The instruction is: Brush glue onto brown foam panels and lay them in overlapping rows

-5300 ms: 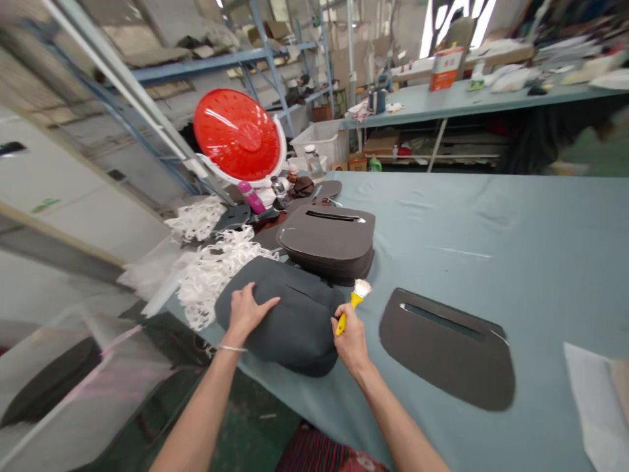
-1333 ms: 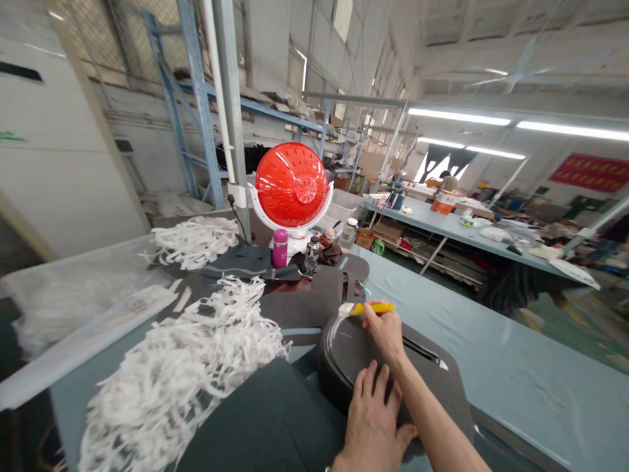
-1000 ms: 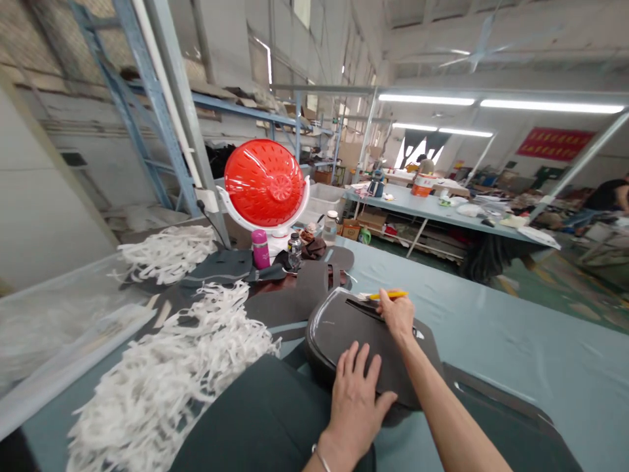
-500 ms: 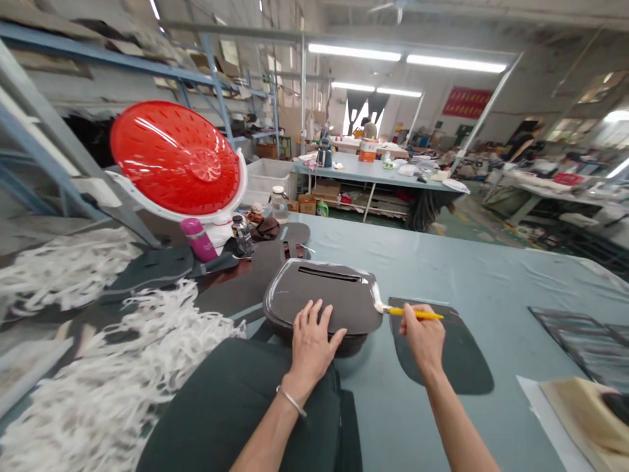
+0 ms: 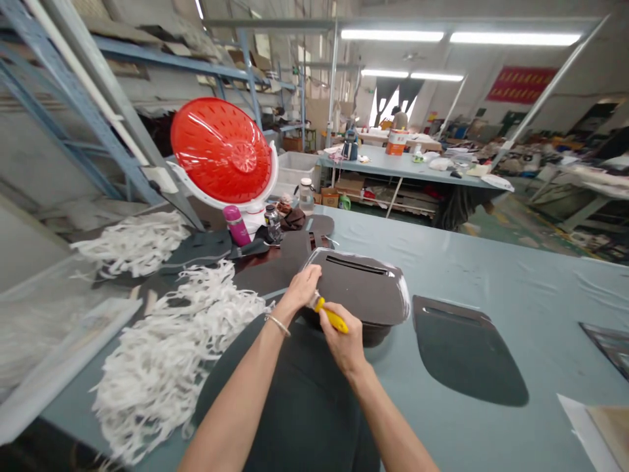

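A dark grey panel [image 5: 356, 288] with rounded corners and a long slot lies on top of a dark rounded form [image 5: 381, 335]. A wet white coating, like glue, shows along its far and right edges. My left hand [image 5: 304, 286] is closed at the panel's left edge, its fingertips partly hidden. Wrapped in my right hand [image 5: 346, 337] is a brush with a yellow handle [image 5: 335, 319]; its head meets the panel's near left edge, just beside my left hand. A similar dark slotted piece [image 5: 472, 354] lies flat on the table to the right.
White fabric strips [image 5: 167, 360] are heaped at left. Behind them stand a pink bottle [image 5: 236, 226], clear bottles and a red domed basket [image 5: 226, 151]. Dark green material [image 5: 289, 400] lies nearest me on the blue-grey table [image 5: 491, 275]. A person [image 5: 400, 118] is at a far table.
The brush in my right hand has gone from the panel's right edge to its near left edge. My left hand has left the panel's top for its left edge. The view has swung left.
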A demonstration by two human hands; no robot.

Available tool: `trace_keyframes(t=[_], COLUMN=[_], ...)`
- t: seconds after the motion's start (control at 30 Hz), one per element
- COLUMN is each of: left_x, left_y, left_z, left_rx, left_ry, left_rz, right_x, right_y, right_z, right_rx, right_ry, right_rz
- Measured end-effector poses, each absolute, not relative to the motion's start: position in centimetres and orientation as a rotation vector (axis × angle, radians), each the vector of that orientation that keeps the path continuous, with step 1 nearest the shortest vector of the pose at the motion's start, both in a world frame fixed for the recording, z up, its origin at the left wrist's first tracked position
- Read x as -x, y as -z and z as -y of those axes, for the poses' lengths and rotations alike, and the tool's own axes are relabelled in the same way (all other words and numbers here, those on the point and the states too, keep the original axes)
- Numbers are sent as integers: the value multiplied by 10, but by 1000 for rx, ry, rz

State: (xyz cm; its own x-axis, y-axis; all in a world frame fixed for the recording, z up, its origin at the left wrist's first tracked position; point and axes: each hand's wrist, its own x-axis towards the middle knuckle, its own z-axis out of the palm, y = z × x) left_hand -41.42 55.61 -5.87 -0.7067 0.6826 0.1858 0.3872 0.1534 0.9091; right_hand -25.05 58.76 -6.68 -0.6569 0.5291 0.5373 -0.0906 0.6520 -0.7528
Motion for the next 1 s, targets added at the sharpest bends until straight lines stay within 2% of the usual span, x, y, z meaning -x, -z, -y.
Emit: trace_keyframes(t=[0.1, 0.27, 0.37, 0.47, 0.57, 0.67, 0.83, 0.9, 1.0], left_x=[414, 393, 374, 363, 363, 366, 364, 361, 360], left_y=[68, 80, 82, 82, 82, 83, 85, 85, 85], left_z=[-553, -560, -566, -569, -568, -567, -570, -572, -572], left_rx=[-1238, -1389, -1424, -1428, -1427, -1419, -1419, -1424, -1439], left_ry=[-1402, -1163, -1032, -972, -926, -959, -1017, -1001, -968], left_rz=[-2325, -2592, -2802, -2925, -2955, -2948, -2969, -2997, -3021], right_x=[200, 118, 162, 260, 332, 327, 248, 254, 306], right_y=[77, 57, 39, 33, 39, 50, 44, 36, 31], right_z=[-613, -674, -685, -673, -662, -678, -729, -728, -707], right_rx=[601, 1226, 1142, 838, 650, 701, 1089, 1039, 745], right_ry=[-854, -280, -437, -737, -880, -802, -352, -374, -641], right_rz=[2060, 1729, 1673, 1780, 1936, 1981, 1733, 1700, 1833])
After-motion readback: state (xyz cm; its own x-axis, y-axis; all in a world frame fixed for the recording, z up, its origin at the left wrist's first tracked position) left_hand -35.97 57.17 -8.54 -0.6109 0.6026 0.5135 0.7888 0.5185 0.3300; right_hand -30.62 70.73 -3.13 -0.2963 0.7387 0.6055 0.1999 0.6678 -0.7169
